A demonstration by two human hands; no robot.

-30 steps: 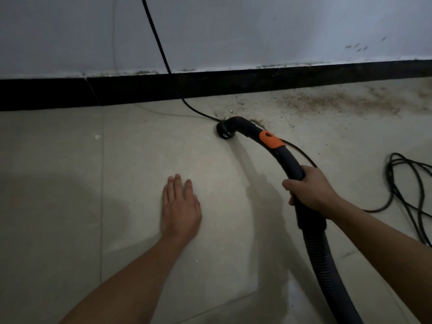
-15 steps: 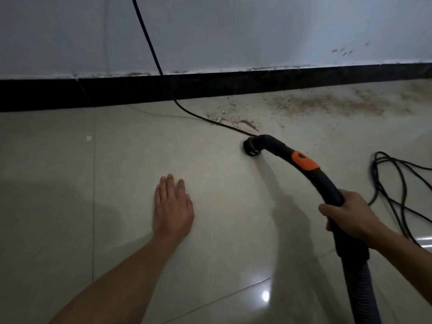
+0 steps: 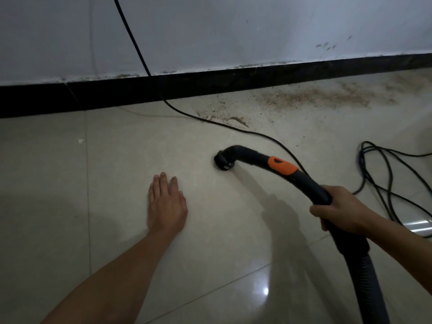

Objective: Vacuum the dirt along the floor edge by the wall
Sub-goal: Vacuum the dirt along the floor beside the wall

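Two hands show, each forearm running off the lower edge of the view. The left hand (image 3: 166, 206) lies palm-down on the floor (image 3: 58, 206), its fingers straight and pressed close together. The thumb lies along the side and is hard to separate from the palm.

The right hand (image 3: 339, 211) grips the black vacuum wand (image 3: 311, 185), fingers curled round the tube with their tips going under it out of sight. Below that grip the ribbed hose (image 3: 367, 284) drops out of frame at the bottom. Ahead of the hand sits an orange band (image 3: 281, 166). Past it the wand bends down to the nozzle (image 3: 223, 161), which points at bare tile near the left hand's fingertips — whether its mouth touches the floor cannot be told in the dim light.

The dirt (image 3: 315, 98) lies well apart from the nozzle. It is a brownish smear along the floor edge just beside the black skirting (image 3: 117, 97) under the wall (image 3: 233, 31), fading into blur toward the right edge. A smaller patch of crumbs (image 3: 224, 115) lies nearer, touched by the power cord (image 3: 138, 50). That cord comes down from the top edge, crosses the skirting and passes behind the wand. At the right, loops of cord (image 3: 385, 181) lie on the tile, partly cut off by the frame.
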